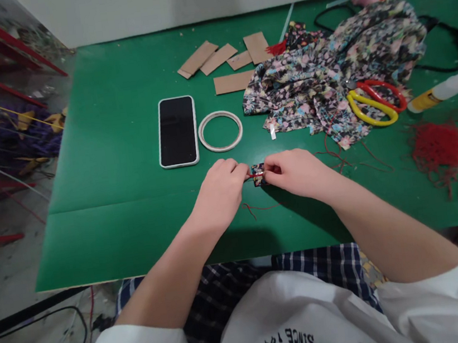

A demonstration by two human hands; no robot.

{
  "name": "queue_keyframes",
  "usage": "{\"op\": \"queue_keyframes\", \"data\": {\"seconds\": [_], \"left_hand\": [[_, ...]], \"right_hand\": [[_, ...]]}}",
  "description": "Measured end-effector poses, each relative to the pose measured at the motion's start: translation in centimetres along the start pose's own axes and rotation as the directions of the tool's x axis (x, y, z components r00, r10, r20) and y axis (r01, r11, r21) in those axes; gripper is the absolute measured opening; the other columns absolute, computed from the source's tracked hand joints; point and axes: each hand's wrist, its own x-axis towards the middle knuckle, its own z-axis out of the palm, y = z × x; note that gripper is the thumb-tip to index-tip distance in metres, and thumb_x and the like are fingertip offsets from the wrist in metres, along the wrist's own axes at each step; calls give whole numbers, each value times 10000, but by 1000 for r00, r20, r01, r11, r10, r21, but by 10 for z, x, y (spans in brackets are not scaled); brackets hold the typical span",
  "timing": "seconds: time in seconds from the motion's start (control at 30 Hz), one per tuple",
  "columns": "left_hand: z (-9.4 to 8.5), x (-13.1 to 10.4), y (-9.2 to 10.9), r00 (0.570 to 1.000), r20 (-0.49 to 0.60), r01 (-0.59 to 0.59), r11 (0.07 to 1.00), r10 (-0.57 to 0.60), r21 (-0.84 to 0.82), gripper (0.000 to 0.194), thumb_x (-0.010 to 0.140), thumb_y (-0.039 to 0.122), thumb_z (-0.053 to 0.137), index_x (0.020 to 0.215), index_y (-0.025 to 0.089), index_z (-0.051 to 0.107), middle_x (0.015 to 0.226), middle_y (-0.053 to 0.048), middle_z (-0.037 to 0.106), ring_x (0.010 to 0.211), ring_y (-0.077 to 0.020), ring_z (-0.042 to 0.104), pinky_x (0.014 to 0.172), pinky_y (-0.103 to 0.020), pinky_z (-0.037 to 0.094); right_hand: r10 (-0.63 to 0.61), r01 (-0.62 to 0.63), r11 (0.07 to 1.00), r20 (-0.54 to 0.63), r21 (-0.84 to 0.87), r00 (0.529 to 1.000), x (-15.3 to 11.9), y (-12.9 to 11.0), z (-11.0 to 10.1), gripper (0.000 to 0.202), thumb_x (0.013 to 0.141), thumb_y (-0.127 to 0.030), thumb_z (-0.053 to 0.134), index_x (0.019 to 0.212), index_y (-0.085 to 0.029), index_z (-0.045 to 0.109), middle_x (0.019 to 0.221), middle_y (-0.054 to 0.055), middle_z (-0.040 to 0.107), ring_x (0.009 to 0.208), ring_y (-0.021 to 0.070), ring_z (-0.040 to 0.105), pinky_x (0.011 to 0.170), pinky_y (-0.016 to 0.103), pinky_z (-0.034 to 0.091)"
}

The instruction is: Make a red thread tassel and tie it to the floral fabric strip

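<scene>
Between my hands, low over the green table, is a small dark floral fabric piece [259, 181] with a red cord [250, 176] running across it. My left hand [222, 190] is closed, its thumb and finger pinching the cord at the piece's left side. At the right end of the piece, my right hand [297, 174] is closed on it, with some red showing between finger and thumb. Those fingertips hide part of the piece. A few loose red threads [254, 207] lie just below the hands.
Beyond my hands lie a phone [177, 131], a tape roll [207, 144] and several cardboard strips [234, 83]. Crumpled floral fabric [305, 80], scissors [373, 116], a glue bottle [433, 93] and tangled red thread [440, 146] lie rightward on the green table [96, 155].
</scene>
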Motion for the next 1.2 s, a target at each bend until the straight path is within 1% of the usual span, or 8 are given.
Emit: {"op": "queue_keyframes", "data": {"seconds": [0.1, 0.27, 0.6, 0.83, 1.07, 1.2], "left_hand": [[1, 0, 0, 1000, 10, 3, 1000, -3, 8, 225, 887, 126, 375, 896, 123, 601, 811, -76, 564, 785, -193, 474, 724, -311, 392], [2, 0, 0, 1000, -2, 3, 1000, -3, 7, 224, 882, 120, 376, 896, 130, 598, 806, -73, 564, 788, -194, 477, 721, -312, 392], [2, -1, 0, 1000, -4, -2, 1000, 2, 15, 222, 875, 111, 378, 898, 132, 599, 812, -73, 562, 784, -194, 470, 719, -314, 390], [2, -2, -1, 1000, -4, -3, 1000, 3, 5, 209, 875, 119, 393, 893, 136, 601, 808, -69, 569, 781, -194, 475, 715, -311, 388], [-3, 0, 1, 1000, 8, -2, 1000, 2, -4, 208, 883, 116, 374, 919, 156, 575, 778, -44, 548, 755, -179, 462, 691, -295, 374], [-3, 1, 0, 999, 21, -30, 999, 30, 16, 210, 886, 136, 384, 918, 173, 588, 801, -44, 533, 763, -172, 459, 691, -288, 370]], "right_hand": [[-5, 5, 1000, -2, -8, 1000, 0, 0, 0, 188, 768, -291, 447, 642, -203, 556, 608, -13, 594, 534, 105, 433, 501, 245, 209], [-5, 5, 1000, 12, -10, 1000, 0, 0, -1, 189, 775, -281, 448, 668, -204, 583, 628, -6, 611, 548, 112, 463, 504, 244, 220], [-1, -1, 998, -29, -58, 1000, 1, -3, 2, 185, 763, -288, 450, 642, -197, 557, 605, 0, 599, 536, 118, 454, 497, 249, 208], [-8, 8, 999, -8, -45, 1000, 1, -2, 0, 177, 749, -281, 445, 638, -205, 559, 617, -4, 604, 549, 119, 453, 506, 247, 214], [-13, 13, 999, -2, -51, 1000, 1, -3, 0, 182, 752, -283, 435, 649, -206, 565, 628, -1, 604, 552, 116, 445, 513, 249, 211], [-8, 8, 999, -7, -39, 1000, 2, -1, 0, 182, 750, -295, 435, 635, -208, 545, 617, -6, 598, 543, 115, 432, 502, 244, 205]]}}
